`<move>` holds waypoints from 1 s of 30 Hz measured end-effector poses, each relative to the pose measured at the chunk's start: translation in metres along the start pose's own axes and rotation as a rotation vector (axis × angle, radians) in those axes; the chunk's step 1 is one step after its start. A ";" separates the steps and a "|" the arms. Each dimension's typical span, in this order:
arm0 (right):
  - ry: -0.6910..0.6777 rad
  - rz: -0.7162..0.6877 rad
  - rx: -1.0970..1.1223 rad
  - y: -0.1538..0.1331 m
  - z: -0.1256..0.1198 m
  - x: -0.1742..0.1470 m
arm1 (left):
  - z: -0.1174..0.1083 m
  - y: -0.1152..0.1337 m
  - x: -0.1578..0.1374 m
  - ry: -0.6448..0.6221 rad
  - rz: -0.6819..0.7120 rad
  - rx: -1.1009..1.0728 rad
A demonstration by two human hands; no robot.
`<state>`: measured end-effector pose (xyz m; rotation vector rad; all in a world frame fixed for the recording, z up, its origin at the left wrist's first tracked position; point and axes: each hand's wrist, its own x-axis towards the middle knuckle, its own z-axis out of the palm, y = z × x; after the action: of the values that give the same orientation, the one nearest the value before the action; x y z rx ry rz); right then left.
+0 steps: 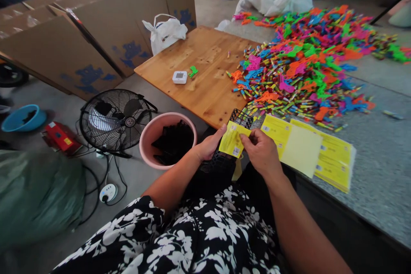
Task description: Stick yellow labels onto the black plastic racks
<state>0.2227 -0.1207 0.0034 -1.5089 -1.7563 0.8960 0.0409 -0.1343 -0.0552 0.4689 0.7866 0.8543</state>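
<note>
My left hand [208, 146] is closed at the left edge of a black plastic tray with round holes [241, 116], its thumb on top and its other fingers hidden underneath. Over the tray lies a small yellow printed label [230, 139], covering its middle. My right hand [265, 153] pinches the label's right edge between thumb and fingers. Right of it, on the grey stone tabletop, are stacked yellow label sheets [335, 158], with a pale blank sheet [302, 147] on top. Another dark lattice tray [218, 166] rests by my lap, partly hidden.
A heap of colourful toy pistols and small tubes [298, 68] covers the far tabletop. On the wooden board [205, 60] are a white device [180, 77] and a green toy pistol [193, 71]. A pink tub [144, 147] of black pieces and a fan [117, 122] stand left.
</note>
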 end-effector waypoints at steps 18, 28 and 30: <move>0.002 0.281 0.591 0.020 0.003 0.002 | 0.012 0.017 -0.018 0.054 -0.066 0.176; -0.254 0.259 0.714 0.033 0.000 -0.049 | 0.033 0.008 0.004 0.096 0.100 0.324; -0.216 0.314 0.776 0.039 -0.009 -0.058 | 0.036 0.008 0.005 -0.036 0.114 0.389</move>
<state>0.2589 -0.1732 -0.0265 -1.1871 -1.0835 1.7079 0.0672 -0.1274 -0.0294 0.8782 0.9029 0.7961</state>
